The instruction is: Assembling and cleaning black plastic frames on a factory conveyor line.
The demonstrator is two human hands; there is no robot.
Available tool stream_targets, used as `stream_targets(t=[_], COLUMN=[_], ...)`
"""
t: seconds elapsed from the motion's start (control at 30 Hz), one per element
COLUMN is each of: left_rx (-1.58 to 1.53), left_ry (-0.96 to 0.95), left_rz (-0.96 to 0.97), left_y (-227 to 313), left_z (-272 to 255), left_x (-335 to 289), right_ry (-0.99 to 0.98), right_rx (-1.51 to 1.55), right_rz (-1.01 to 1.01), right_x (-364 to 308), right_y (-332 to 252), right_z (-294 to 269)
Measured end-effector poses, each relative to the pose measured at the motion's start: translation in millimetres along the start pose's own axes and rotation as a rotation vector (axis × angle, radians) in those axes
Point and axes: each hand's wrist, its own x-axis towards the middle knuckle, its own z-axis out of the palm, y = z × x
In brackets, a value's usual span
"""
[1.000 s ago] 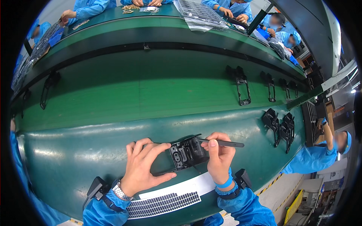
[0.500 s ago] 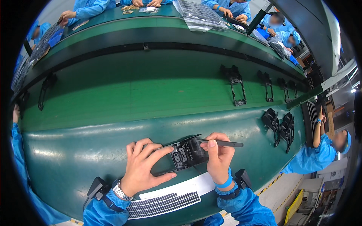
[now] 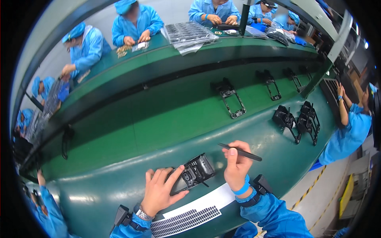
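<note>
A black plastic housing (image 3: 198, 169) with moulded openings lies tilted on the green table mat. My left hand (image 3: 162, 186) grips its left end, thumb at the near edge and index finger over the top. To the right, my right hand (image 3: 237, 166) pinches black tweezers (image 3: 249, 154), their tips pointing left and held off the housing. Just in front of the housing rests a white sheet (image 3: 186, 221) bearing rows of small black rectangular stickers.
Two black frames (image 3: 286, 121) (image 3: 308, 121) sit on the mat at the right. Along the green belt (image 3: 158, 119) beyond lie several more black frames (image 3: 234, 102). Co-workers in blue work across the belt, and one person (image 3: 345, 127) is at the far right.
The tweezers, in my right hand, have come away from the housing toward the right. My left hand still grips the housing. The whole view has shifted and tilted.
</note>
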Motion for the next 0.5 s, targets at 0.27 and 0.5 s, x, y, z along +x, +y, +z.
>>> stream_targets(t=[0.27,0.5], left_rx=[0.301,0.434], left_ry=[0.092,0.218], left_rz=[-0.19,-0.469], left_y=[-50.2,-149.8], left_z=[-39.2,-1.6], left_x=[92.7,148.2], right_ry=[0.216,0.225], right_rx=[0.072,0.036], right_rz=[-0.059,-0.095], right_x=[18.8,19.1], right_y=[-9.0,2.4], right_z=[-18.0,-7.9])
